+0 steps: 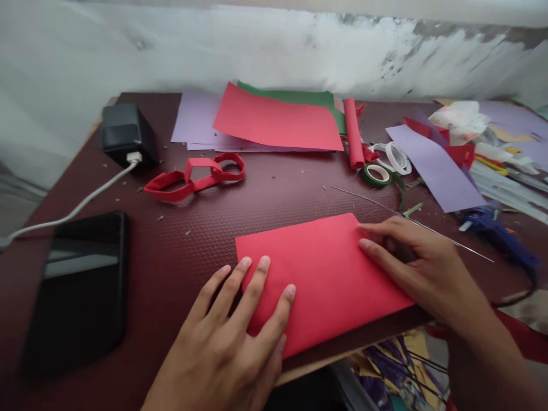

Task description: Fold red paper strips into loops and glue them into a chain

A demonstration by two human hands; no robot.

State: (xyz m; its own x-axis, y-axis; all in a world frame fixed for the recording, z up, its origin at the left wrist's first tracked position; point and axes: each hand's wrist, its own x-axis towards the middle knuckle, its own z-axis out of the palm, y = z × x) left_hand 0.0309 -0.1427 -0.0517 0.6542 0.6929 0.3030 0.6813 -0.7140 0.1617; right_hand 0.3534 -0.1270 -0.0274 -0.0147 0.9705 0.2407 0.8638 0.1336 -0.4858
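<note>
Red paper (329,279), near-left corner hidden behind left hand (226,345).

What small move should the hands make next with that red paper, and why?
Perhaps slide the right hand gently along the right edge of the red paper to smooth it. Its thumb and forefinger are already at that edge near the far corner, while the left hand lies spread over the opposite side, which should steady the sheet.

1 head-worn view: faces forward and down over table (286,197), close on left hand (229,342) and right hand (426,260) low in frame, wall (257,48) across top.
</note>
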